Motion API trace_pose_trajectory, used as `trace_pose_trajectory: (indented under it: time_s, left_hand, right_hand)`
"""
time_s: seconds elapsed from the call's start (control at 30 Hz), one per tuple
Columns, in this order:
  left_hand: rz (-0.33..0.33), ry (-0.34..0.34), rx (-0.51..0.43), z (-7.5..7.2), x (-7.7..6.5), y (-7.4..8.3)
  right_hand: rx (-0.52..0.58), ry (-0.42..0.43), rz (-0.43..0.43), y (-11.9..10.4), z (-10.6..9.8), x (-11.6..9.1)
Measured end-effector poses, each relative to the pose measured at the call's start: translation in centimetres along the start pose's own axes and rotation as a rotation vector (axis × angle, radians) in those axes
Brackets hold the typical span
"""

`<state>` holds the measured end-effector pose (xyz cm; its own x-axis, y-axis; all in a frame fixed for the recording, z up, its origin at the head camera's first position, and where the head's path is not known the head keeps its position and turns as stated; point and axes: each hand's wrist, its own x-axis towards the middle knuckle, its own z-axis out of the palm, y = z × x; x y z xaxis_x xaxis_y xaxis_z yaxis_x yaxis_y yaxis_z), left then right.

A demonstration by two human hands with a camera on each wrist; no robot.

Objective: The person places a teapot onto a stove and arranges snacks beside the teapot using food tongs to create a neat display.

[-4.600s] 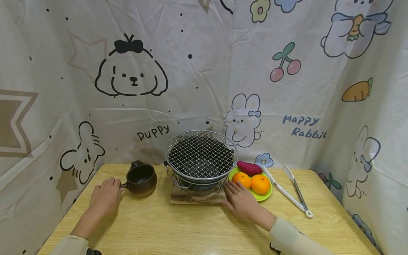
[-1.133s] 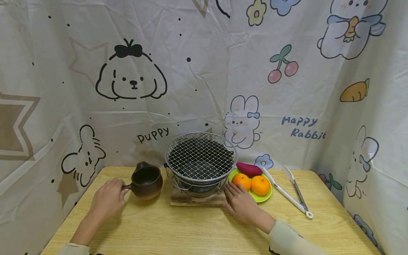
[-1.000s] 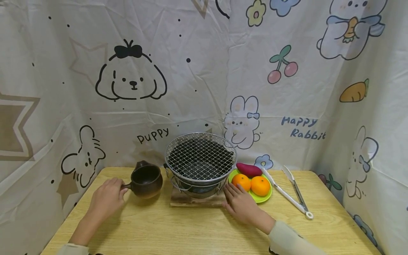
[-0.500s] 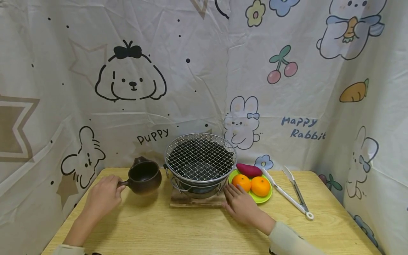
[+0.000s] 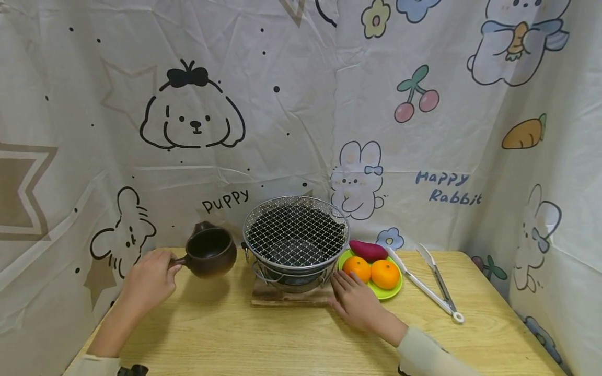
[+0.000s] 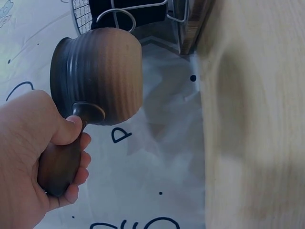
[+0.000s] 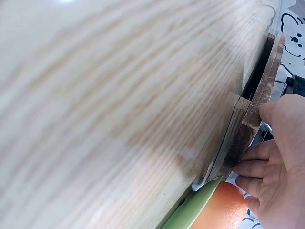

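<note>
In the head view my left hand [image 5: 149, 279] grips the side handle of a dark brown clay pot [image 5: 211, 266]. The pot is raised off the table, its shadow lying below it. Close up in the left wrist view, fingers and thumb wrap the handle [image 6: 59, 164] under the ribbed pot body [image 6: 105, 76]. My right hand [image 5: 357, 303] lies with fairly straight fingers against the right end of the wooden board [image 5: 291, 298]. A round grill [image 5: 296, 235] with a wire mesh top stands on that board. The right wrist view has the thumb touching the board's edge [image 7: 259, 102].
Right of the grill sits a green plate [image 5: 394, 291] with two oranges [image 5: 384, 274] and a purple sweet potato [image 5: 368, 250]. White-handled tongs [image 5: 435, 292] lie spread beside it. A printed cloth [image 5: 291, 104] hangs behind the wooden table [image 5: 263, 339].
The left hand first shifted the pot a little right, then lifted it off the table and slightly left. My right hand stays in nearly the same place by the board.
</note>
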<state>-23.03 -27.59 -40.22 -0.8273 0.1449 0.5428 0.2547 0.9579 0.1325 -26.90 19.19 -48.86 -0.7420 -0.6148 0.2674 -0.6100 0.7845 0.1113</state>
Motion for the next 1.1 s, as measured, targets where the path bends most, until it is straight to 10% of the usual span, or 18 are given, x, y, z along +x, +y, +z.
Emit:
trace_pose_trajectory:
  time_s: [1.1]
  left_hand:
    - [0.049,0.062,0.015,-2.6,2.9,0.1]
  right_hand:
    - [-0.011,-0.021,-0.063,0.3,-0.7,0.4]
